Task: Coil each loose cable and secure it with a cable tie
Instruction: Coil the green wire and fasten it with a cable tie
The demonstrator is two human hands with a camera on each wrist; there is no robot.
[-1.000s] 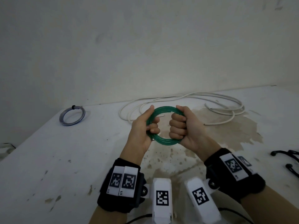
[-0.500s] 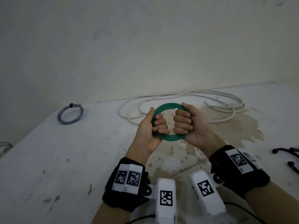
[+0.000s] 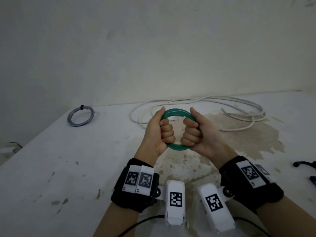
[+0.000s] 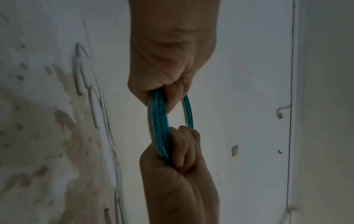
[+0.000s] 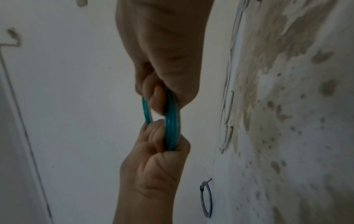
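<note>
Both fists up: left hand (image 3: 158, 132) and right hand (image 3: 199, 132) each clench opposite sides of the green cable coil (image 3: 176, 112), held above the stained white table (image 3: 51, 168), a plain wall (image 3: 153, 48) behind.

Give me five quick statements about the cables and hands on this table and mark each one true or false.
1. Both hands grip the green coil. True: the left hand and the right hand curl round opposite sides of it.
2. The green coil lies flat on the table. False: it is held up above the table.
3. The white cable is neatly coiled and tied. False: it sprawls in loose loops behind the hands.
4. A small blue-grey coil lies far left with a dark tie on it. True.
5. The small coil touches the white cable. False: bare table separates them.
</note>
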